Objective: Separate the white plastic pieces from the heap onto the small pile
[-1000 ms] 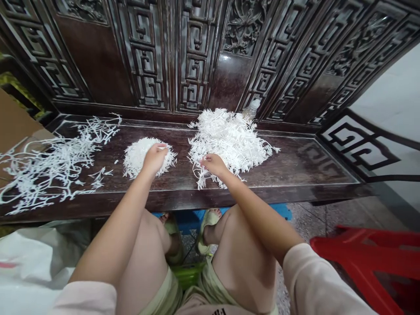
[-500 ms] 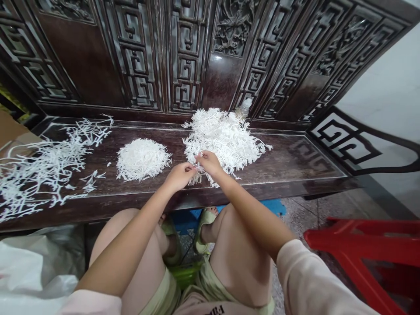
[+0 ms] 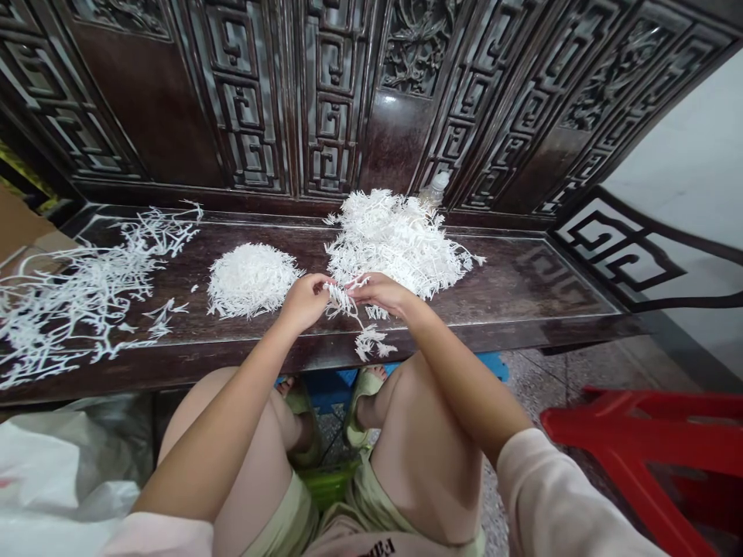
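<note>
left hand [image 3: 306, 302] and right hand [image 3: 380, 292] pinch a sprig [image 3: 341, 299] in front of the big heap [image 3: 400, 236]; its length trails away from the heap, tail [image 3: 371, 342] nearer the right hand.

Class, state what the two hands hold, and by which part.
A white branching strand: the left hand and right hand pinch its upper part; a tufted end hangs below.
</note>
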Action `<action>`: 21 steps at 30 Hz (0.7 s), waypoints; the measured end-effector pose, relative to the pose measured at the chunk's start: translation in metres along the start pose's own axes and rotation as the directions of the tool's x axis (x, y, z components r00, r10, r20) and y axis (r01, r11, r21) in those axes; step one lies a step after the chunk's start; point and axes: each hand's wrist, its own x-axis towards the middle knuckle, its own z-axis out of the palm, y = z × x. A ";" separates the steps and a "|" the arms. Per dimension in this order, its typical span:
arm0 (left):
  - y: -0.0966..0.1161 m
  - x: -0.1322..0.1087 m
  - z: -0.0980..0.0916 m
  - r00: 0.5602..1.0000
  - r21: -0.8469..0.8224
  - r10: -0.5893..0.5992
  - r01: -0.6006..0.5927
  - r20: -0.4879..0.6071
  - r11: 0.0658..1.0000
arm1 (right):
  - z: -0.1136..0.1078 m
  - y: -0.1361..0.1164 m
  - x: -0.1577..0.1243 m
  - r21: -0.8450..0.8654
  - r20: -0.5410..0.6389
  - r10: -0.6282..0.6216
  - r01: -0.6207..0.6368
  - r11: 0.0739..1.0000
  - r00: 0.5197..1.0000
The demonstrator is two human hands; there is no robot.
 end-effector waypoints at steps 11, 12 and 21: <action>0.010 -0.008 0.014 0.896 0.083 -0.061 0.108 -0.440 0.991 | 0.008 0.011 0.015 0.095 -0.296 -0.171 0.207 0.974 0.940; 0.010 -0.008 0.014 0.909 0.091 -0.062 0.109 -0.412 0.990 | 0.009 0.011 0.014 0.105 -0.306 -0.175 0.216 0.971 0.936; 0.008 -0.005 0.025 0.985 -0.362 -0.171 0.151 -0.025 0.920 | 0.014 0.012 0.016 0.182 -0.403 -0.142 0.231 0.956 0.904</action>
